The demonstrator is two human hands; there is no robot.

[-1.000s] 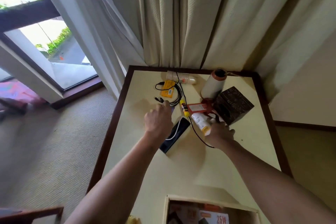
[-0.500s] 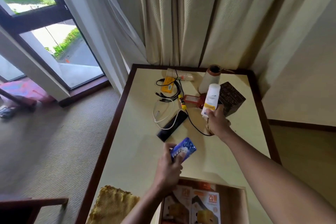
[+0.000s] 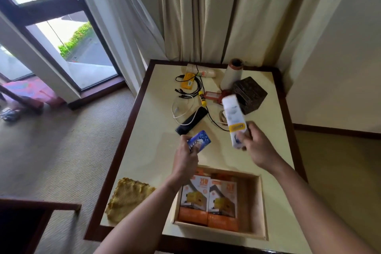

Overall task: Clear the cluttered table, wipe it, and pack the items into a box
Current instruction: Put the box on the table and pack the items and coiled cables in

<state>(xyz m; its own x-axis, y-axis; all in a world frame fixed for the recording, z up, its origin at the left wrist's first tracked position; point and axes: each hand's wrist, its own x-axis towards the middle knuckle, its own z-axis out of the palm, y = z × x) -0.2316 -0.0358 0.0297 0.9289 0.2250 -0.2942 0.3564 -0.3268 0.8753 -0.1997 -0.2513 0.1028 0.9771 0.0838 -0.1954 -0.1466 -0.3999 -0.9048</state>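
Note:
My left hand [image 3: 185, 159] grips a small blue packet [image 3: 201, 141] above the cream table [image 3: 148, 150]. A white tube with a yellow band [image 3: 234, 117] is held upright in my right hand [image 3: 257, 146], over the table's middle. Both hands hover just beyond the open wooden box [image 3: 260, 202] at the near edge, which holds two orange 25W cartons [image 3: 208, 198]. A yellow cloth [image 3: 127, 198] lies at the near left corner.
At the far end lie a black remote [image 3: 191, 120], white and black cables [image 3: 185, 99], a yellow pack [image 3: 188, 83], a cup stack [image 3: 201, 71], a red tag [image 3: 212, 95], a white cylinder [image 3: 231, 75] and a dark carved box [image 3: 250, 94]. Curtains hang behind.
Both hands lifted their items off the clutter and drew back toward the box. The view has tilted down, showing more of the box and the cloth.

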